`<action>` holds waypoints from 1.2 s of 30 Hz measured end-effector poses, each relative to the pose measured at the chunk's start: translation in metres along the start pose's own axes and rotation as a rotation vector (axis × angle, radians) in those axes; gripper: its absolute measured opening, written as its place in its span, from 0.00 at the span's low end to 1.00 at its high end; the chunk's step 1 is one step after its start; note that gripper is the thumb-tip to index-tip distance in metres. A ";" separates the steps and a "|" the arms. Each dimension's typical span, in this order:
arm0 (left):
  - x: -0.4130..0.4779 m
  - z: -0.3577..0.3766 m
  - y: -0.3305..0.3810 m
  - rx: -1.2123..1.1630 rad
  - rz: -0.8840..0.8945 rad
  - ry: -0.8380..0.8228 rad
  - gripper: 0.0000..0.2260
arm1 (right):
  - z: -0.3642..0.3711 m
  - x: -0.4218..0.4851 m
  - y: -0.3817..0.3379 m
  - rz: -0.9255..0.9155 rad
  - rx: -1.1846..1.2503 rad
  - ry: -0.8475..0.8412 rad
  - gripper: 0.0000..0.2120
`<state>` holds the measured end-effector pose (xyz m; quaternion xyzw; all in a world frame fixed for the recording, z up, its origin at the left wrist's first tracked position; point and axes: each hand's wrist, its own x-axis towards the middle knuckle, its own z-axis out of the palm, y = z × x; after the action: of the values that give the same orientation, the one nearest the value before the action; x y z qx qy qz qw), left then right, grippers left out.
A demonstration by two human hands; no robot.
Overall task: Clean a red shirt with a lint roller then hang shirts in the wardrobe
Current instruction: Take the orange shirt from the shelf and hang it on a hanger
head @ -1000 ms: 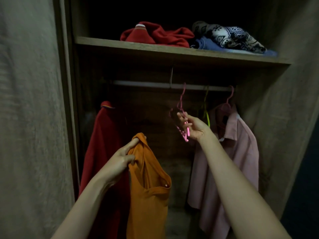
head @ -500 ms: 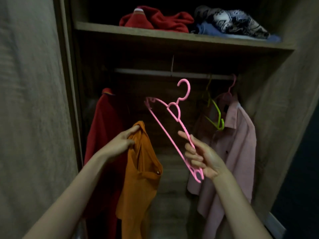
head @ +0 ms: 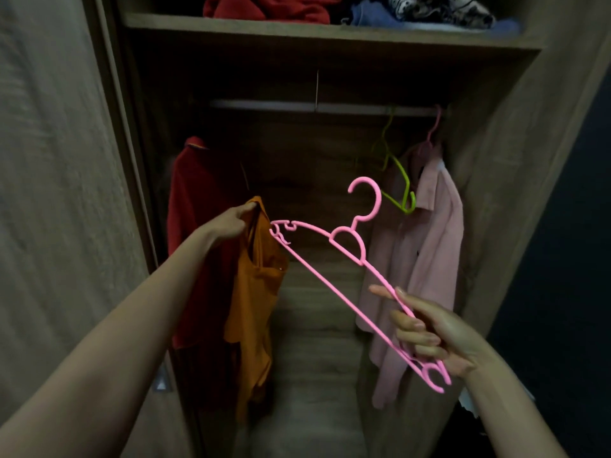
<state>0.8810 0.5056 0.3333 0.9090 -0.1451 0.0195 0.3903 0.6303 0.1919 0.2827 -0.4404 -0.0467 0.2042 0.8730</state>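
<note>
I face an open wardrobe. My left hand [head: 231,223] grips the top of an orange shirt [head: 256,299], which hangs down from it in front of a red shirt [head: 198,226] on the left of the rail [head: 264,104]. My right hand [head: 429,332] holds a bare pink hanger [head: 334,259] by its right end. The hanger is tilted, with its hook up and its left tip close to the orange shirt.
A pink shirt [head: 429,252] hangs on a pink hanger at the right of the rail, beside a bare green hanger [head: 398,180]. Red [head: 271,8] and patterned clothes [head: 429,8] lie on the upper shelf [head: 297,29]. Wardrobe walls stand close on both sides.
My right hand took the pink hanger off the rail and brought it down and towards me. The hanger has levelled out, its left tip nearing the orange shirt. The view tilted down.
</note>
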 end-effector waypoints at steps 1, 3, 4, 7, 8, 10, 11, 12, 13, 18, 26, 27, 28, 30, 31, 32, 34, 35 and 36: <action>-0.002 0.002 0.005 0.004 -0.005 -0.001 0.23 | -0.003 -0.003 0.001 0.007 0.009 -0.017 0.33; -0.011 0.007 0.018 0.007 -0.009 -0.031 0.29 | -0.003 -0.005 0.000 0.026 -0.019 -0.009 0.33; -0.016 0.010 0.026 0.015 0.001 -0.045 0.32 | -0.002 -0.002 0.001 0.029 -0.023 -0.013 0.33; -0.032 0.020 0.044 0.047 0.074 -0.071 0.32 | 0.001 0.012 0.002 0.027 -0.005 -0.037 0.33; -0.038 0.024 0.051 0.060 0.102 -0.080 0.32 | 0.003 0.017 0.003 0.022 0.004 -0.044 0.32; -0.052 0.034 0.064 0.087 0.180 -0.077 0.32 | 0.004 0.029 0.004 0.013 0.026 -0.055 0.32; -0.059 0.038 0.070 0.089 0.228 -0.071 0.32 | 0.004 0.034 0.005 0.008 0.037 -0.064 0.31; -0.065 0.043 0.074 0.088 0.278 -0.071 0.32 | 0.004 0.037 0.005 0.001 0.052 -0.086 0.31; -0.071 0.046 0.077 0.090 0.321 -0.075 0.32 | 0.002 0.041 0.005 -0.005 0.066 -0.103 0.30; -0.098 0.039 0.080 0.136 0.480 -0.077 0.33 | -0.010 0.038 0.004 -0.024 0.097 -0.214 0.22; -0.086 0.007 0.073 0.249 0.801 0.213 0.15 | -0.035 0.035 -0.010 -0.064 -0.014 -0.257 0.16; -0.078 0.004 0.074 0.338 0.778 0.239 0.18 | -0.036 0.035 -0.013 -0.067 -0.035 -0.257 0.16; -0.071 0.002 0.074 0.411 0.745 0.235 0.20 | -0.036 0.035 -0.015 -0.069 -0.055 -0.254 0.16; -0.062 -0.001 0.073 0.447 0.707 0.190 0.20 | -0.034 0.038 -0.020 -0.090 -0.131 -0.190 0.18; -0.060 -0.001 0.072 0.418 0.706 0.177 0.18 | -0.034 0.039 -0.022 -0.109 -0.183 -0.147 0.18; -0.059 -0.002 0.071 0.390 0.711 0.182 0.16 | -0.032 0.042 -0.023 -0.134 -0.242 -0.107 0.18; -0.057 -0.001 0.067 0.377 0.723 0.204 0.15 | -0.028 0.045 -0.025 -0.217 -0.359 0.008 0.17; -0.055 0.000 0.064 0.384 0.724 0.215 0.15 | -0.025 0.048 -0.025 -0.274 -0.423 0.091 0.16; -0.053 0.001 0.061 0.389 0.715 0.223 0.14 | -0.023 0.051 -0.024 -0.358 -0.518 0.196 0.14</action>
<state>0.8133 0.4782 0.3674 0.8504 -0.4018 0.2791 0.1936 0.6905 0.1818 0.2829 -0.6503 -0.0892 -0.0145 0.7543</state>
